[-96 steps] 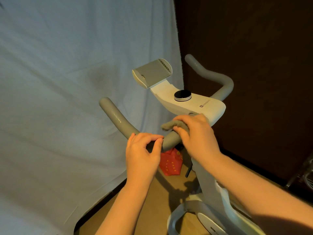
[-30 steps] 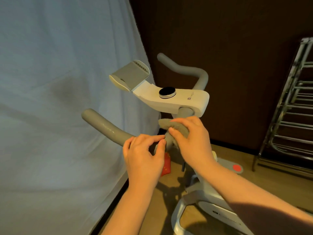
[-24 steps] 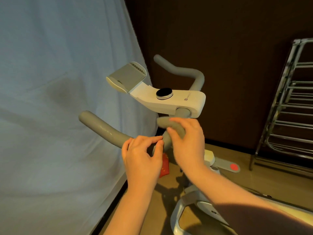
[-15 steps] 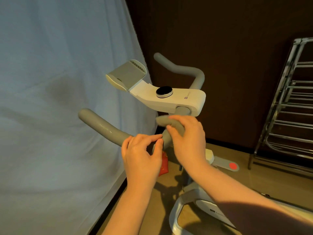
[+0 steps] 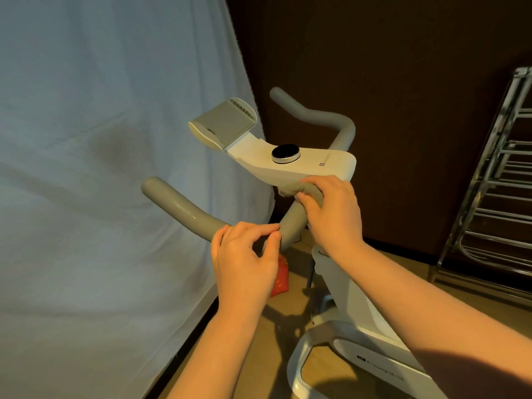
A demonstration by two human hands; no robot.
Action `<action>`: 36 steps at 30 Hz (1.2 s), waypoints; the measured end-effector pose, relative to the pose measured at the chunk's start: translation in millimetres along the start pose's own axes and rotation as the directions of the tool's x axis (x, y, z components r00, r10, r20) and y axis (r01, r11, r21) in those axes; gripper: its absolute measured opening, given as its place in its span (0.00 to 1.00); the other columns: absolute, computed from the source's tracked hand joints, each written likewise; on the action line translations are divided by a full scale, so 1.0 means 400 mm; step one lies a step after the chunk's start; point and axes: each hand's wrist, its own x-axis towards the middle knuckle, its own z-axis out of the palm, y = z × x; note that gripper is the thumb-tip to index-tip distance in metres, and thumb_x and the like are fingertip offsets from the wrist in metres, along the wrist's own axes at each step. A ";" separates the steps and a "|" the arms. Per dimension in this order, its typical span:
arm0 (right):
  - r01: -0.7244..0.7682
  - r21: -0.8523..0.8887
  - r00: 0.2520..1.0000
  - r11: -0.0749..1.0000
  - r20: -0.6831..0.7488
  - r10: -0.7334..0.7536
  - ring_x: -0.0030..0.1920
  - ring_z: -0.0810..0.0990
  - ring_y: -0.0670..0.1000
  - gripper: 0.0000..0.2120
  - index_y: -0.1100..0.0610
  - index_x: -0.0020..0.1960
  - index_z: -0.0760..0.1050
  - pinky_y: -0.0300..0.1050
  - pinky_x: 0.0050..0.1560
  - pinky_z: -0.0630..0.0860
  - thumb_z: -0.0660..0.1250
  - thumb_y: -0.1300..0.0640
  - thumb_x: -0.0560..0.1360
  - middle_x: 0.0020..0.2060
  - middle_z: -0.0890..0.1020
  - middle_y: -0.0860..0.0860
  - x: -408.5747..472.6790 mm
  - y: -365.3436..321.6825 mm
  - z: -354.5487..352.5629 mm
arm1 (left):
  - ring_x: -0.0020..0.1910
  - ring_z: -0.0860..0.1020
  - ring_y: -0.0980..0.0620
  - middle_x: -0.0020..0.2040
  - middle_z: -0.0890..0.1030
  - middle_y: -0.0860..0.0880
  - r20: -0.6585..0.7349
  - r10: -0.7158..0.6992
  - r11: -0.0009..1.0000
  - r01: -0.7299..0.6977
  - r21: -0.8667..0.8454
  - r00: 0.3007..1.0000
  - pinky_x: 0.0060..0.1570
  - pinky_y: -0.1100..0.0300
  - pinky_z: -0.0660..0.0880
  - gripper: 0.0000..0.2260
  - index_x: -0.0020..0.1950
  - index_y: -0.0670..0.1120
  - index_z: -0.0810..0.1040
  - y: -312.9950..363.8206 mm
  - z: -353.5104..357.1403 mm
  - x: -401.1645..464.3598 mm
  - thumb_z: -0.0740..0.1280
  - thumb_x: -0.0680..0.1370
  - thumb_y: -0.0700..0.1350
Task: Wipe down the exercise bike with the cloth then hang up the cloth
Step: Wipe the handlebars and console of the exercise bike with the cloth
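**Cloth worked up the handlebar toward the console**

Nearest the camera, the left hand point(image 5: 244, 262) steadies the exercise bike point(image 5: 339, 309) by its left handlebar point(image 5: 184, 210). Its fingers are curled over the top of the grey bar at the bend, thumb tip close to the forefinger, so it grips the bar and carries nothing else.

Just beyond and to the right of those fingers, the right hand point(image 5: 331, 211) grips the cloth point(image 5: 290, 190), a small grey-beige wad bunched round the upper end of the same bar. The fingers are clenched over it and the thumb presses along the near side; a frayed corner pokes out past the fingertips, touching the underside of the white console point(image 5: 290, 168).

The step in hand looks like wiping the inner stretch of the bar where it joins the console. To do it well, I would keep the cloth wrapped fully round the bar and twist as it slides, so the underside gets wiped too. The left hand's bracing grip should hold, since the bike may rock. Then open the wad out flat for the console top and round the dark knob point(image 5: 286, 153), just above the right fingers.

Farther off, the phone holder point(image 5: 223, 125) and the right handlebar point(image 5: 322, 116) look still to do. Well to the right of both hands stands a metal rack point(image 5: 489, 197), a likely place to hang the cloth.
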 end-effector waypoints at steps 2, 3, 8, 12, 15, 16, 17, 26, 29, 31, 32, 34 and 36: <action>-0.031 0.029 0.998 0.999 -0.055 0.033 0.62 0.67 0.48 0.13 0.50 0.61 0.77 0.42 0.58 0.68 0.67 0.55 0.77 0.58 0.78 0.46 -0.026 -0.014 0.013 | 0.43 0.76 0.58 0.40 0.80 0.59 0.001 0.007 1.000 -0.007 -0.003 1.000 0.60 0.43 0.68 0.04 0.46 0.56 0.84 0.002 -0.002 -0.002 0.71 0.74 0.48; 0.004 0.029 1.000 1.000 -0.031 -0.003 0.60 0.67 0.47 0.12 0.49 0.60 0.78 0.40 0.56 0.67 0.67 0.55 0.77 0.56 0.78 0.45 -0.049 -0.023 0.018 | 0.43 0.76 0.58 0.40 0.79 0.59 0.005 0.018 1.000 -0.018 0.001 1.000 0.59 0.43 0.69 0.04 0.46 0.56 0.84 0.002 -0.003 -0.002 0.70 0.74 0.49; 0.068 0.011 0.995 0.998 0.068 -0.069 0.61 0.69 0.49 0.12 0.50 0.60 0.78 0.40 0.55 0.65 0.67 0.54 0.76 0.57 0.78 0.47 -0.001 0.008 0.000 | 0.44 0.77 0.57 0.40 0.80 0.59 0.001 0.003 1.000 -0.003 0.005 1.000 0.60 0.42 0.69 0.04 0.45 0.56 0.84 -0.002 0.001 0.001 0.72 0.74 0.47; 0.011 0.024 0.999 1.000 -0.049 -0.009 0.61 0.68 0.49 0.12 0.50 0.59 0.78 0.41 0.56 0.68 0.67 0.56 0.76 0.57 0.78 0.46 -0.036 -0.011 0.017 | 0.43 0.76 0.57 0.40 0.80 0.59 0.003 0.015 1.000 -0.015 -0.001 1.000 0.59 0.42 0.70 0.04 0.46 0.56 0.84 0.000 -0.001 -0.003 0.70 0.74 0.49; 0.129 -0.009 0.987 0.992 0.100 -0.127 0.59 0.69 0.48 0.11 0.49 0.59 0.78 0.39 0.53 0.66 0.67 0.54 0.77 0.55 0.77 0.45 -0.045 -0.004 0.003 | 0.43 0.76 0.58 0.40 0.80 0.59 0.004 0.021 1.000 -0.021 -0.008 1.000 0.59 0.42 0.69 0.04 0.46 0.56 0.84 -0.002 -0.001 -0.001 0.70 0.74 0.48; 0.110 -0.020 0.987 0.994 0.122 -0.107 0.60 0.69 0.49 0.11 0.49 0.59 0.78 0.41 0.54 0.67 0.67 0.53 0.77 0.56 0.77 0.46 -0.014 0.007 -0.002 | 0.44 0.76 0.58 0.40 0.80 0.59 0.004 0.014 1.000 -0.014 -0.006 1.000 0.60 0.42 0.69 0.04 0.46 0.56 0.84 -0.001 0.000 0.000 0.71 0.74 0.47; 0.074 -0.024 0.991 0.997 0.114 -0.071 0.61 0.70 0.50 0.12 0.49 0.60 0.78 0.45 0.56 0.69 0.67 0.53 0.77 0.57 0.78 0.47 0.014 0.012 -0.006 | 0.44 0.77 0.57 0.40 0.80 0.59 0.002 0.004 1.000 -0.004 -0.004 1.000 0.60 0.42 0.68 0.04 0.46 0.56 0.84 -0.001 0.000 0.001 0.72 0.74 0.47; 0.065 0.018 0.984 0.998 0.165 -0.067 0.60 0.71 0.49 0.11 0.48 0.58 0.78 0.42 0.55 0.68 0.68 0.54 0.76 0.56 0.78 0.46 0.009 0.017 -0.016 | 0.43 0.76 0.58 0.40 0.80 0.59 -0.004 0.004 1.000 -0.004 -0.012 1.000 0.59 0.41 0.69 0.04 0.45 0.56 0.84 0.001 0.003 0.000 0.70 0.74 0.48; -0.051 0.037 0.998 0.998 0.048 0.050 0.62 0.71 0.51 0.13 0.49 0.60 0.78 0.46 0.56 0.70 0.68 0.54 0.76 0.58 0.78 0.48 0.024 0.002 -0.006 | 0.43 0.76 0.58 0.39 0.79 0.59 -0.012 -0.003 1.000 0.003 -0.013 1.000 0.59 0.41 0.69 0.04 0.45 0.56 0.84 0.001 0.005 -0.001 0.69 0.73 0.50; -0.064 0.045 0.998 0.997 -0.002 0.065 0.62 0.69 0.50 0.12 0.48 0.59 0.78 0.43 0.54 0.68 0.68 0.54 0.76 0.58 0.78 0.46 -0.015 -0.016 0.010 | 0.42 0.76 0.58 0.39 0.79 0.59 -0.010 0.006 1.000 -0.006 -0.006 1.000 0.59 0.42 0.70 0.05 0.45 0.56 0.84 0.002 0.004 -0.003 0.68 0.73 0.50; -0.040 0.044 0.999 0.998 0.014 0.040 0.60 0.69 0.49 0.12 0.47 0.59 0.78 0.41 0.52 0.67 0.68 0.54 0.76 0.56 0.78 0.44 -0.036 -0.022 0.013 | 0.42 0.76 0.58 0.39 0.79 0.59 -0.008 0.010 1.000 -0.010 -0.003 1.000 0.59 0.42 0.70 0.05 0.45 0.56 0.84 0.001 0.004 -0.004 0.68 0.73 0.50; -0.001 0.045 0.997 0.999 0.082 -0.003 0.58 0.71 0.48 0.11 0.46 0.57 0.79 0.41 0.51 0.68 0.68 0.53 0.76 0.55 0.78 0.43 -0.034 -0.015 0.008 | 0.42 0.75 0.59 0.39 0.79 0.59 -0.007 0.013 1.000 -0.013 -0.003 1.000 0.59 0.42 0.70 0.05 0.45 0.56 0.84 0.000 0.003 -0.002 0.68 0.73 0.50; -0.032 0.037 0.996 0.999 0.085 0.029 0.59 0.72 0.50 0.11 0.48 0.58 0.79 0.46 0.54 0.72 0.68 0.52 0.76 0.56 0.78 0.46 0.018 -0.004 0.003 | 0.42 0.76 0.59 0.39 0.79 0.59 -0.007 0.004 1.000 -0.004 -0.004 1.000 0.59 0.42 0.69 0.05 0.45 0.56 0.84 0.001 0.004 0.000 0.68 0.73 0.50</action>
